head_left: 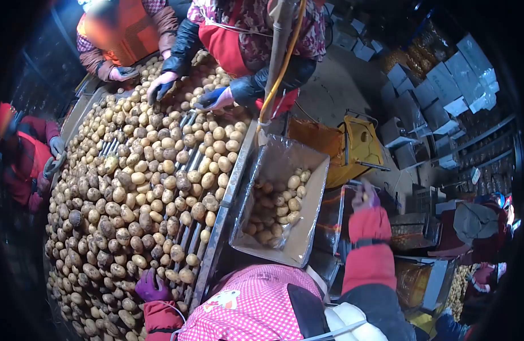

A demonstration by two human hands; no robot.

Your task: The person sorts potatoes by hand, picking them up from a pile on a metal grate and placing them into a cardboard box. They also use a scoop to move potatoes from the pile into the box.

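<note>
My left hand, in a purple glove, rests on the potatoes near the front edge of the sorting table. Its fingers look spread, and I see no potato gripped in it. My right hand, also gloved, is stretched out to the right, above dark, plastic-lined containers. It is blurred and dim there, so I cannot make out its fingers or anything in them. Between my arms, a cardboard box lined with clear plastic stands beside the table, partly filled with potatoes.
Metal rollers show between the potatoes; a metal rail edges the table. Co-workers' gloved hands work at the far side, another person at the left. A pole with an orange cable, yellow crate and stacked boxes stand right.
</note>
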